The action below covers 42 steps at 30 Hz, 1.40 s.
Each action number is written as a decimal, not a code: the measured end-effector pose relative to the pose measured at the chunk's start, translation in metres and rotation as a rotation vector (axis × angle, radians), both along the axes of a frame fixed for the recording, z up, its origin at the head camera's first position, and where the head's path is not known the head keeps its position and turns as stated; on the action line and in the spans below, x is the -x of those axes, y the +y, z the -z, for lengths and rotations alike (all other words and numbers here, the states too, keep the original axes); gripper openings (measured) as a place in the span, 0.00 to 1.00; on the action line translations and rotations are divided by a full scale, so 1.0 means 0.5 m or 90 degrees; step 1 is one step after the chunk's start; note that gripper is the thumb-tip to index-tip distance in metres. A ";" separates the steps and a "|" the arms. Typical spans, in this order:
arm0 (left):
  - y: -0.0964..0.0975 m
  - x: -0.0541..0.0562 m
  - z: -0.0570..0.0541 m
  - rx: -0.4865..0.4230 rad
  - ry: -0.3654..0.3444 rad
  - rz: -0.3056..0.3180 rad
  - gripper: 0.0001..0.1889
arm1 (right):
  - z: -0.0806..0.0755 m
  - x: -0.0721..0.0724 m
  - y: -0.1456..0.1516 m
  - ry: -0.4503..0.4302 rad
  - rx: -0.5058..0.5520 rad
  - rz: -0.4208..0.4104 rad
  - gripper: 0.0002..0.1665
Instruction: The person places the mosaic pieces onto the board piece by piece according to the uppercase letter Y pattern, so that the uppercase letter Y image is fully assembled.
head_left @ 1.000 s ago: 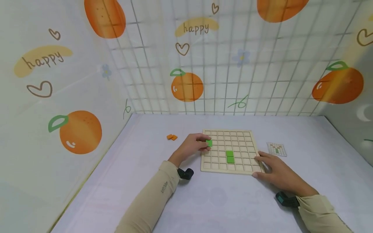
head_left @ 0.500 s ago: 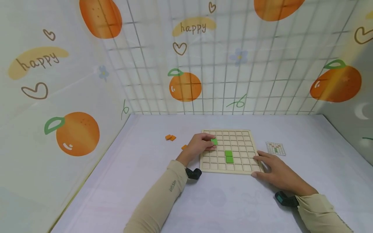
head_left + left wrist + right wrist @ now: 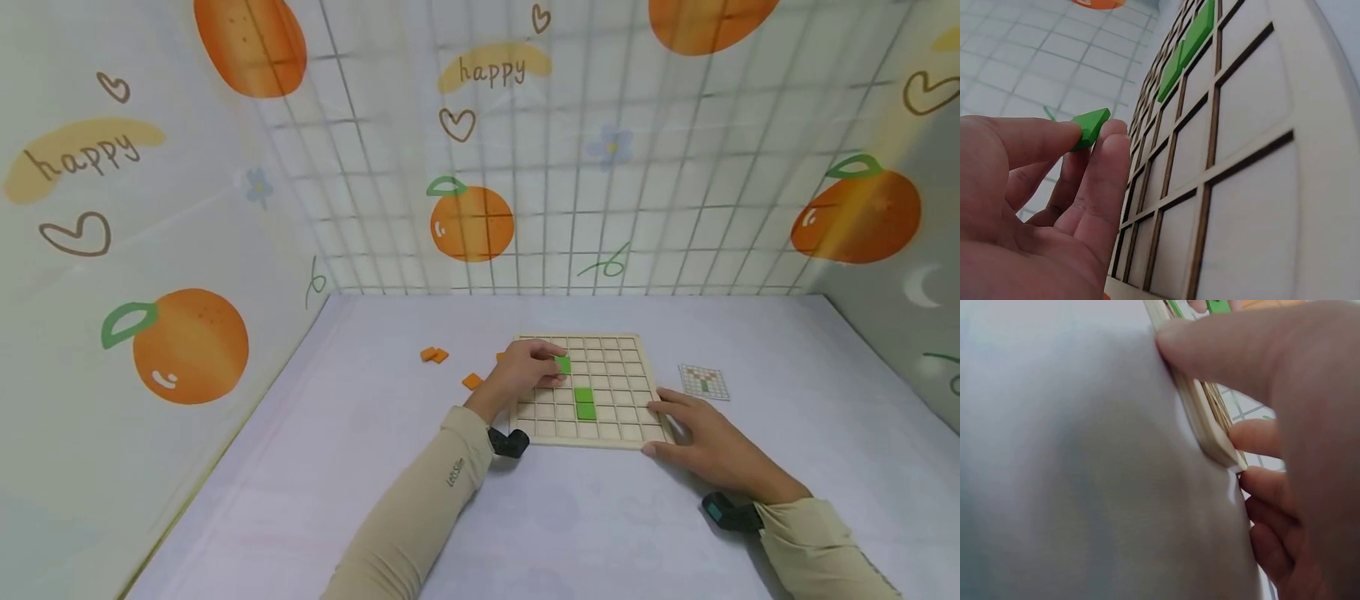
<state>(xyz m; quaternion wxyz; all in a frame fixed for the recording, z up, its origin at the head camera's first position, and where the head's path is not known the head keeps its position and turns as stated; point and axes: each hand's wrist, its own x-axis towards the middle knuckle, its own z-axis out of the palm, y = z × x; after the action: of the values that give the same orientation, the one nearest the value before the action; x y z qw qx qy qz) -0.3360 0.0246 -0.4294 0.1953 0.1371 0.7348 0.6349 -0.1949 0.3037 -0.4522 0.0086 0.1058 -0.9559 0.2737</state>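
My left hand is over the left half of a pale wooden grid board. A small square green tile is pinched between its thumb and fingertips, raised above the squares in the left wrist view. Two more green tiles lie in neighbouring squares, one behind the other, near the board's middle. At the near right corner my right hand holds the board, thumb against the near edge and fingers along the right side. The right wrist view shows the board's rim between thumb and fingers.
Several orange tiles lie on the white table left of the board, one partly hidden behind my left hand. Right of the board is a small card printed with a coloured grid pattern. A patterned curtain hangs behind the table.
My left hand has carried the green tile rightward over the board, uncovering orange tiles on the table behind it. The right hand has kept its place at the corner.
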 end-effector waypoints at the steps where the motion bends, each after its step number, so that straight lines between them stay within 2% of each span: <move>1: 0.001 0.000 0.001 0.007 0.004 -0.003 0.12 | 0.000 0.000 0.000 0.001 0.001 -0.001 0.50; 8: 0.014 -0.004 0.003 0.080 0.053 -0.004 0.09 | -0.004 -0.004 -0.005 -0.002 0.006 0.002 0.49; 15: 0.036 -0.011 0.002 0.191 0.162 0.002 0.07 | -0.009 -0.002 -0.003 -0.007 -0.003 0.003 0.49; 17: 0.041 -0.011 0.000 0.212 0.178 -0.002 0.07 | -0.010 -0.002 -0.003 -0.006 -0.002 0.002 0.49; 23: 0.044 -0.014 -0.002 0.241 0.177 -0.012 0.06 | -0.007 -0.001 -0.003 0.001 -0.006 -0.001 0.48; 27: 0.045 -0.016 0.002 0.243 0.170 -0.020 0.05 | -0.006 -0.001 -0.004 -0.004 -0.007 -0.003 0.48; 35: 0.050 -0.013 0.007 0.250 0.183 -0.033 0.05 | -0.011 -0.002 -0.006 0.001 -0.007 -0.003 0.48; 42: 0.053 -0.020 0.008 0.269 0.180 -0.044 0.04 | -0.013 -0.004 -0.009 0.002 -0.002 -0.007 0.47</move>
<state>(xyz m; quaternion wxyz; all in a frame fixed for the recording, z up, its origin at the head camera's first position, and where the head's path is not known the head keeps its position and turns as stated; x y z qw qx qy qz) -0.3261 0.0512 -0.4335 0.0929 0.1553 0.8753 0.4483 -0.1928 0.2991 -0.4455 0.0088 0.1113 -0.9558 0.2722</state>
